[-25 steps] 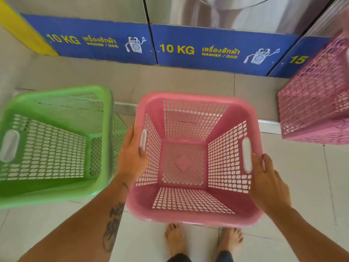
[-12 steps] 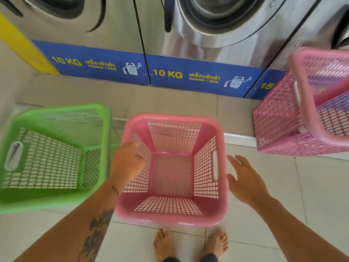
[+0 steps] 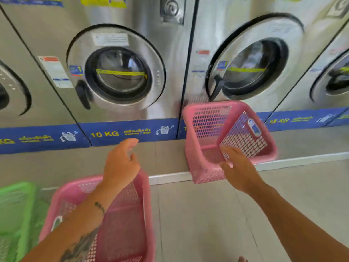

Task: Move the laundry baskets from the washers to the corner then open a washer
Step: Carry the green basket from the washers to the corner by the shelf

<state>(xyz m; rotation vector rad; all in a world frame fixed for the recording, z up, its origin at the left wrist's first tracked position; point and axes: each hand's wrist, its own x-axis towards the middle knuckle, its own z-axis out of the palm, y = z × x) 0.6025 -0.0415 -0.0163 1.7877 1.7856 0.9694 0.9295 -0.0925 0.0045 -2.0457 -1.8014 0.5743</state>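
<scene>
A pink laundry basket (image 3: 130,229) stands on the floor at lower left, beside a green basket (image 3: 17,210) at the left edge. A second pink basket (image 3: 209,129) leans tilted against the base of a steel washer (image 3: 251,67), its mouth facing me. My left hand (image 3: 120,163) hangs open above the near pink basket, holding nothing. My right hand (image 3: 238,169) is open, fingers spread, just in front of the tilted basket's lower rim; contact is unclear. Another washer (image 3: 119,72) with its round door closed stands at centre.
A row of steel front-loading washers on a raised tiled step (image 3: 170,178) with a blue 10 KG strip (image 3: 105,134) fills the back. Tiled floor (image 3: 207,224) spreads in front at lower right.
Both hands have let go of the near pink basket and risen. The view has tilted up to the washer doors. My right hand has moved toward the tilted pink basket.
</scene>
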